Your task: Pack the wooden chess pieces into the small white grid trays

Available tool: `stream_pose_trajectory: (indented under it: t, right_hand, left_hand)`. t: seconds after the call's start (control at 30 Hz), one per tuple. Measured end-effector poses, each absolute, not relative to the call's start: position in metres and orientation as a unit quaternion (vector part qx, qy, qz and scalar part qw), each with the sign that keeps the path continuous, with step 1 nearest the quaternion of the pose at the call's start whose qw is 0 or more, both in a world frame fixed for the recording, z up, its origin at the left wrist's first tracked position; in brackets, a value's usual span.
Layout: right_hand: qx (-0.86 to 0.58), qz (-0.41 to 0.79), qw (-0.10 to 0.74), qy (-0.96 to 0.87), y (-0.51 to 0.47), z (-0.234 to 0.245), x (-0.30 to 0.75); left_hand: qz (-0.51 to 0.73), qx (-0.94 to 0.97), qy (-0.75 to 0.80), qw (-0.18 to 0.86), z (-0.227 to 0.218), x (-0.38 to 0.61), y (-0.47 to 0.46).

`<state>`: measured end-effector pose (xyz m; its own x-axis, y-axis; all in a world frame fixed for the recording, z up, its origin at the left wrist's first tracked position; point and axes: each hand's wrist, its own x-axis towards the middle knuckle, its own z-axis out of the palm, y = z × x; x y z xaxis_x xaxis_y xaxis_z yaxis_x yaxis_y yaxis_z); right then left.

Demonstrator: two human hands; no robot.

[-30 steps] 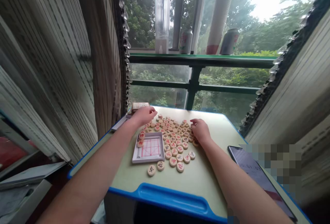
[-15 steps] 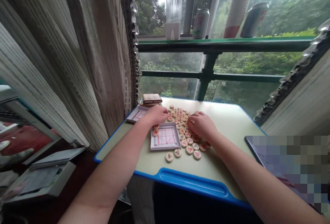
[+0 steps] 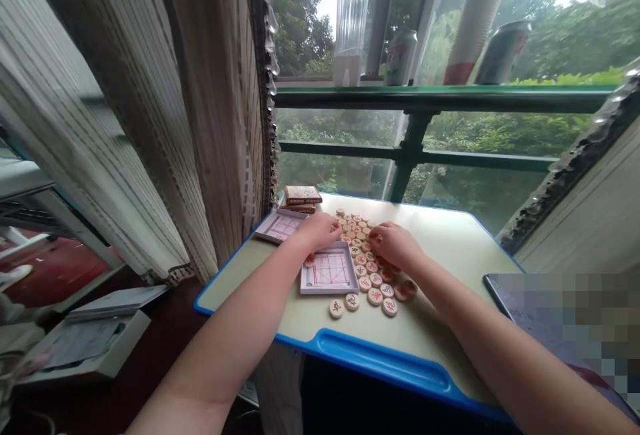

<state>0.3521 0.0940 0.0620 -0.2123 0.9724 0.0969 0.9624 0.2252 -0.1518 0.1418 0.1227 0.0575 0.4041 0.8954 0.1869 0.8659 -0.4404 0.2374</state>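
Tabletop: round pieces between left grip and right grip.

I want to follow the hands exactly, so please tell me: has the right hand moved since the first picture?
Yes. Judged against the fixed blue groove, the right hand has moved left, closer to the white tray.

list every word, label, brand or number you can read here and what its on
None reads with certainty.
Round pieces: red or black characters, too small
Stacked boxes: lettering, too small
Two cans: red markings, blurred
Phone: digits, too faint
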Motion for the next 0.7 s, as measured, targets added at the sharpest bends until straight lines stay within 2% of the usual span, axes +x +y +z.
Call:
stream_pose_trajectory:
  t: [0.13, 0.27, 0.57, 0.7]
  right_hand:
    - [-0.624, 0.109, 0.011, -0.774, 0.129, 0.092, 0.348]
    - [-0.626, 0.120, 0.038, -0.770, 0.157, 0.108, 0.349]
    - [-0.605, 0.099, 0.088, -0.785, 0.174, 0.079, 0.356]
    - [-0.589, 0.098, 0.083, -0.798, 0.176, 0.069, 0.355]
  left_hand:
    - [0.137, 0.831, 0.535, 0.065, 0.057, 0.141, 0.121]
    - [0.143, 0.832, 0.533, 0.057, 0.058, 0.141, 0.122]
    - [0.126, 0.833, 0.533, 0.076, 0.055, 0.133, 0.130]
    - [0.121, 0.828, 0.542, 0.081, 0.053, 0.129, 0.133]
